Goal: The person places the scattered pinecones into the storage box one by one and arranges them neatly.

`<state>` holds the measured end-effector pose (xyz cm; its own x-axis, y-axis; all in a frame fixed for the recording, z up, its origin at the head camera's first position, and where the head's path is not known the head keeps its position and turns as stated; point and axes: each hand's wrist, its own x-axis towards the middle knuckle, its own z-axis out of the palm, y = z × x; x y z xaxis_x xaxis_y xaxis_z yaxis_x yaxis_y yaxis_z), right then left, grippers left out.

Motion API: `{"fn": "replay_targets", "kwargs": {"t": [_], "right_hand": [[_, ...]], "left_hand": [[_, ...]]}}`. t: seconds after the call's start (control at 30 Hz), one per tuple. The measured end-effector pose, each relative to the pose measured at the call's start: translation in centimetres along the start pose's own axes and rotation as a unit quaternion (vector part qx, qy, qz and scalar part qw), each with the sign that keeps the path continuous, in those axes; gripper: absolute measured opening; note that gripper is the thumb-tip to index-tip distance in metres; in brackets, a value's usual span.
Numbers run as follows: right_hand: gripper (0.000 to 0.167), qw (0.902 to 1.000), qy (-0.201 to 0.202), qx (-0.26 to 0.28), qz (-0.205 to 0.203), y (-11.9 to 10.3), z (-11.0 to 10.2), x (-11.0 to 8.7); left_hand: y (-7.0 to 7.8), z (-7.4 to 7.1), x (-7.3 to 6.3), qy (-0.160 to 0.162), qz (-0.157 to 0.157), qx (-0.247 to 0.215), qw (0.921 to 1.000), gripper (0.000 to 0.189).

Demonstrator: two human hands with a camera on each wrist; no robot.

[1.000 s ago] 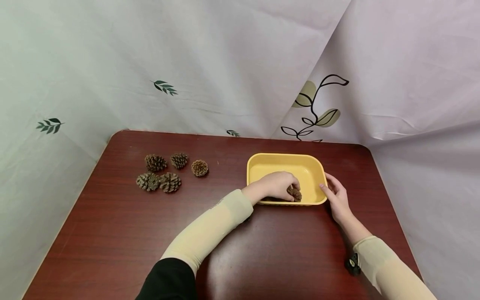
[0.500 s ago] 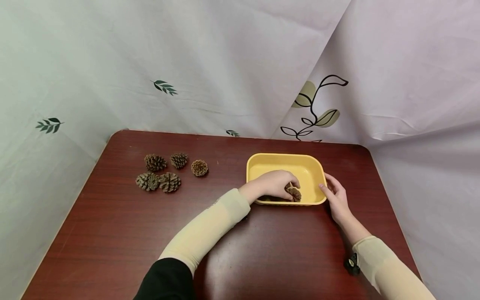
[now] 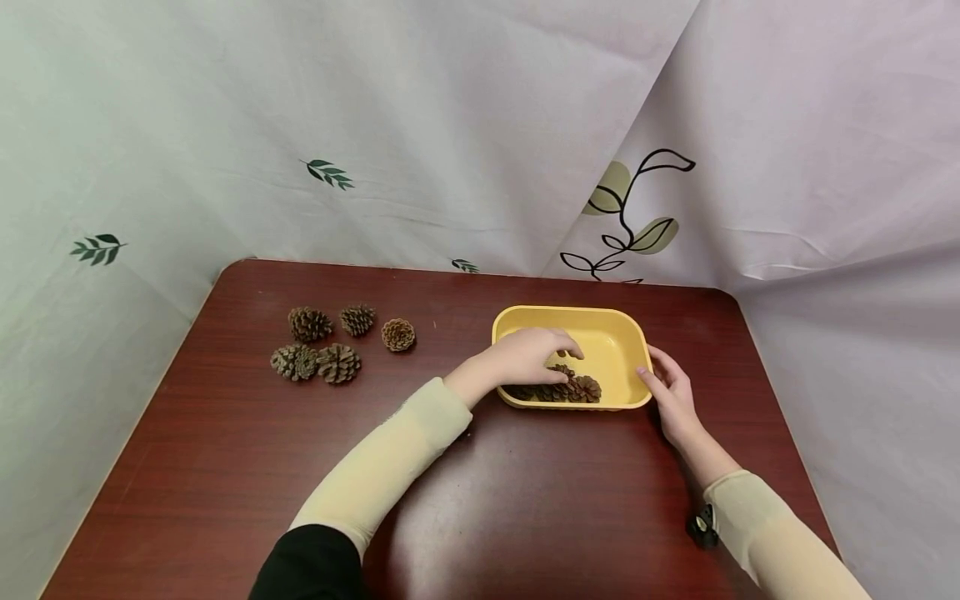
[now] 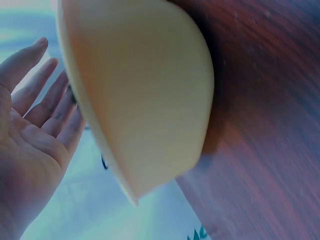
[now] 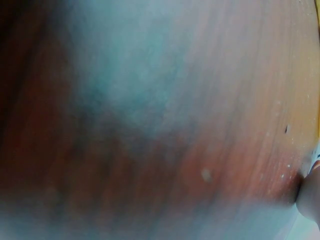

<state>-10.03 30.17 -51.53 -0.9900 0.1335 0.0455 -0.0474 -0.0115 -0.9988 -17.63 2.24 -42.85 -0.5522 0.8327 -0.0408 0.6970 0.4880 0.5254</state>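
Note:
My left hand (image 3: pixel 528 354) hovers over the near left part of a yellow tub (image 3: pixel 615 358), its fingers spread and holding nothing. Below it several brown pine cones (image 3: pixel 585 389) lie along the tub's near wall, partly hidden by the hand. In the left wrist view the palm and loose fingers of the left hand (image 4: pixel 40 120) show beside the rim of the tub (image 4: pixel 145 100). My right hand (image 3: pixel 672 396) grips the tub's right end, thumb on the rim and fingers outside. Only a sliver of the right hand (image 5: pixel 310 197) shows in the right wrist view.
Several more pine cones, among them a round one (image 3: pixel 398 335) and a larger one (image 3: pixel 339 364), lie in a group on the left of the dark red table (image 3: pixel 225 467). A pale cloth (image 3: pixel 420 142) with leaf prints hangs behind the table's far edge.
My left hand has let go of a pine cone inside the tub and drawn up and to the left, uncovering the cones there. The right hand keeps its place on the tub.

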Motion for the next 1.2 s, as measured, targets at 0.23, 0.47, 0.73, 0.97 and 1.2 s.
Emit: {"fn": "replay_targets", "kwargs": {"t": [0.23, 0.47, 0.73, 0.97, 1.2], "right_hand": [[0.038, 1.0, 0.002, 0.004, 0.002, 0.0, -0.1, 0.0], [0.038, 0.9999, 0.004, 0.012, 0.002, -0.1, -0.2, -0.1], [0.037, 0.9999, 0.003, 0.011, 0.006, -0.1, -0.1, -0.2], [0.037, 0.9999, 0.002, 0.015, -0.001, -0.1, 0.0, -0.1], [0.039, 0.9999, 0.001, 0.01, 0.004, -0.1, 0.0, 0.0]], "left_hand": [[-1.7, -1.6, -2.3, 0.05, -0.021, -0.009, 0.9985, 0.036], [-3.4, -3.2, -4.8, 0.095, -0.042, -0.007, 0.9945, 0.038], [-5.5, -5.0, -7.9, 0.119, -0.063, -0.003, 0.9909, 0.037], [-7.4, -6.1, -10.6, 0.12, -0.097, 0.006, 0.988, 0.036], [-9.2, -6.5, -13.1, 0.119, -0.128, 0.002, 0.9846, 0.037]]}}
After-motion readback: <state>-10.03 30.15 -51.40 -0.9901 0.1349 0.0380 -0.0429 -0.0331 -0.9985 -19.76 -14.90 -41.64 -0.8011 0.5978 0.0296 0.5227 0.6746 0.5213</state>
